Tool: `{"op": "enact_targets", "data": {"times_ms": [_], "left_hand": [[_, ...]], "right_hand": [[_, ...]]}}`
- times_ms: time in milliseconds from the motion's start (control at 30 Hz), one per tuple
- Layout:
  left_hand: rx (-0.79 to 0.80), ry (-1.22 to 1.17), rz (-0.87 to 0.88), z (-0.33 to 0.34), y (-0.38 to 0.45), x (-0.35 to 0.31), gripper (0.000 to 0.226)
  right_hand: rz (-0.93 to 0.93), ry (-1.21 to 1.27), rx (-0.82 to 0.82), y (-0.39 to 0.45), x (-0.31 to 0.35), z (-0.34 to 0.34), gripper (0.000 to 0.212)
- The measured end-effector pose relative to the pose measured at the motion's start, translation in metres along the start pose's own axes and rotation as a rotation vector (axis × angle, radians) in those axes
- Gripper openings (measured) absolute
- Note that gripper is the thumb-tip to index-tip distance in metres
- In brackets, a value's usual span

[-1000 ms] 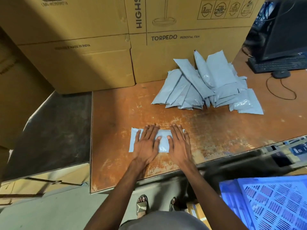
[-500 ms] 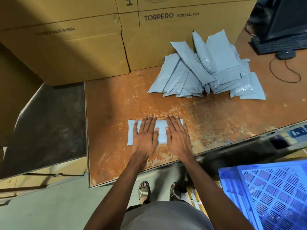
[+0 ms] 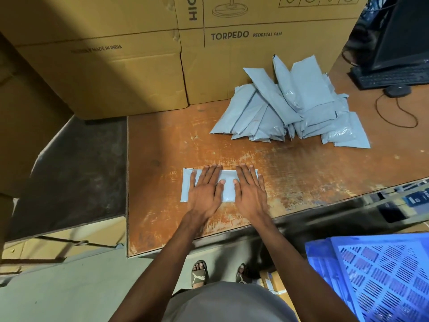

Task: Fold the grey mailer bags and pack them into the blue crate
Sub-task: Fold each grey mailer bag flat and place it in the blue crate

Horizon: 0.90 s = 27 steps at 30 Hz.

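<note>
Fingers [image 3: 210,175] of your left hand [image 3: 203,194] lay straight and flat, spread over the left half of the bag [image 3: 227,189], and your right hand [image 3: 249,194] matched it on the right half, fingertips reaching the far edge, thumbs turned in toward each other with a strip of grey showing between them. Neither hand gripped anything; both were released and pressing down, palms near the bag's front edge. That bag lay as a short flat rectangle on the table [image 3: 301,168], close to the front edge and square to you. From this I judged you were in the pressing step, flattening the fold so the crease would keep. Beyond your fingers, well apart toward the boxes [image 3: 139,73], the pile [image 3: 290,112] of unfolded bags waited in a loose heap, so the task looked to be at an early stage. The crate [image 3: 371,275] stood low at your right, below table height, and what showed of it held no bags. Your next move called for pinching the folded bag at one end without letting it spring open, then carrying it right and down into the crate before you reached for the pile.
</note>
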<state>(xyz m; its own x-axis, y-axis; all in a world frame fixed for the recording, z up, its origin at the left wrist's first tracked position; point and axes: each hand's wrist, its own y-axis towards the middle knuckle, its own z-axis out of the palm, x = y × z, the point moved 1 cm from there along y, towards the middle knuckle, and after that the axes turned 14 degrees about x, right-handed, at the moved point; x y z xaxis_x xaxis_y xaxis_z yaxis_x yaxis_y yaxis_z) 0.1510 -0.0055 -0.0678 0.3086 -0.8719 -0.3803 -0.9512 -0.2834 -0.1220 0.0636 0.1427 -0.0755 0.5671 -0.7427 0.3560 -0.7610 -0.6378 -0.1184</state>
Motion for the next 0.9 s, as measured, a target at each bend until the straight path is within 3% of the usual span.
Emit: {"op": "enact_targets", "data": {"times_ms": [167, 300, 433, 900], "left_hand": [[-0.104, -0.028, -0.04, -0.02, -0.009, 0.015, 0.056], [-0.056, -0.01, -0.005, -0.016, -0.008, 0.036, 0.057], [-0.008, -0.054, -0.016, -0.007, -0.011, 0.047, 0.059], [0.001, -0.03, -0.013, -0.003, -0.005, 0.05, 0.057]], "right_hand": [[-0.06, 0.028, -0.073, 0.0, 0.02, -0.008, 0.062], [-0.107, 0.076, -0.016, 0.005, 0.034, 0.001, 0.064], [-0.099, -0.029, -0.006, 0.007, 0.033, 0.014, 0.065], [-0.074, -0.127, 0.009, 0.012, 0.033, 0.016, 0.053]]}}
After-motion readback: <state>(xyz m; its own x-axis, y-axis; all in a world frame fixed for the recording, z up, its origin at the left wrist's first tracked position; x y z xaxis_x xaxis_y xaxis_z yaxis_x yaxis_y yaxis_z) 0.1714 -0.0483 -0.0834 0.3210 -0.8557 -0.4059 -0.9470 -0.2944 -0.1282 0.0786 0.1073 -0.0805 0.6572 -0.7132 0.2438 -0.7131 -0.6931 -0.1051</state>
